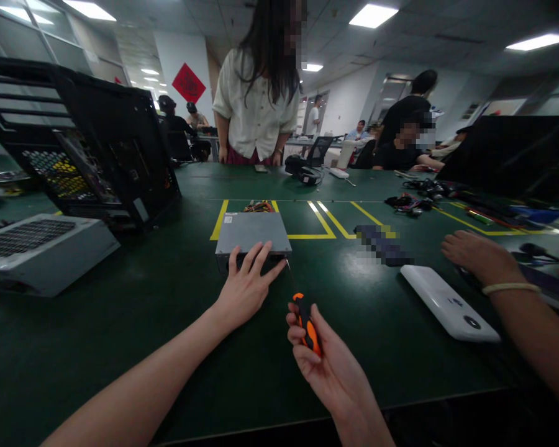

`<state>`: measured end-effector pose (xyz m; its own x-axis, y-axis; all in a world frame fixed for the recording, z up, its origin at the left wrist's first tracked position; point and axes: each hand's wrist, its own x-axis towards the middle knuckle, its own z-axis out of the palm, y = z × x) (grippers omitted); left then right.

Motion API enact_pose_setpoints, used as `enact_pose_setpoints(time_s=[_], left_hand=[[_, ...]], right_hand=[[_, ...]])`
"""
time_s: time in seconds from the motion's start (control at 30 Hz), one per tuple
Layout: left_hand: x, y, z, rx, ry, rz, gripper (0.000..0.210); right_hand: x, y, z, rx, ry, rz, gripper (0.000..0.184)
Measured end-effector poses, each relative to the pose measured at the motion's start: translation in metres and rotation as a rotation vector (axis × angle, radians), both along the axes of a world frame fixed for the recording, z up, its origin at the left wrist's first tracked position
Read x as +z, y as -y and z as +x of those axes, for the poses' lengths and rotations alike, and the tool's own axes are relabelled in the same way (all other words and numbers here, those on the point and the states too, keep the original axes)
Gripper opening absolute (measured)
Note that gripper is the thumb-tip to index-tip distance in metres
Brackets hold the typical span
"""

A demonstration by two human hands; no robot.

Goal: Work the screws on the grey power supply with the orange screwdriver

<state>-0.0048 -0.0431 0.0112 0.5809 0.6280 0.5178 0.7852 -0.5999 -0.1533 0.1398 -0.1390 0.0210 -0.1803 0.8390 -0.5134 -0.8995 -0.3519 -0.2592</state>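
Observation:
A grey metal computer power supply [253,228] lies flat on the green table, its bundle of coloured cables [258,207] at the far side. My left hand [248,285] rests on its near edge with the fingers spread over the top and front. In my right hand [319,354] is a screwdriver [307,326] with an orange and black handle, the fingers wrapped round it. Its thin shaft points up and away, the tip at the near right corner of the power supply. Whether the tip sits in a screw is too small to tell.
A black computer case [135,149] and a second power supply [69,248] stand left. Yellow tape [310,236] marks the table [205,385]. A white device [447,301] and another person's arm [512,279] are at right. A person [261,99] stands opposite.

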Motion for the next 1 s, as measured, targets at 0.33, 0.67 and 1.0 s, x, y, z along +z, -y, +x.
enact_pose_setpoints(time_s=[0.33,0.67,1.0], left_hand=[[-0.0001,0.0002,-0.0005,-0.005,-0.004,0.004,0.055],[0.0012,0.0006,0.0002,-0.005,0.003,0.011,0.053],[0.0009,0.0004,0.0007,-0.008,-0.004,0.008,0.054]], right_hand=[[0.0011,-0.0022,-0.0016,0.036,-0.115,-0.031,0.026],[-0.0017,-0.0042,0.0024,0.03,-0.155,-0.042,0.024],[-0.0031,-0.0062,0.0069,0.029,-0.352,0.029,0.03]])
